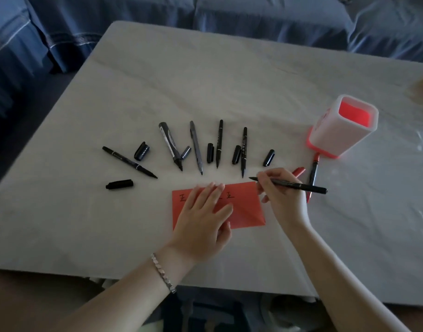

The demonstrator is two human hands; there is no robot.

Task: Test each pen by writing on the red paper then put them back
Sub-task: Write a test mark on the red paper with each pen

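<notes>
My left hand (203, 216) lies flat on the red paper (248, 212), fingers spread, covering part of the written marks. My right hand (281, 195) grips an uncapped black pen (301, 186), tip pointing left just above the paper's top right corner. Several uncapped black pens (218, 143) lie fanned out on the table beyond the paper, each with a loose cap (210, 153) beside it. A red pen (312, 173) and a red cap (299, 171) lie behind my right hand. The white and red pen holder (325, 137) stands at the right, with no pens showing in it.
The table is covered by a pale cloth (229, 75). A blue sofa (205, 15) runs along the far side. The table's near edge (109, 274) is close to my forearms. A bracelet (162, 271) is on my left wrist.
</notes>
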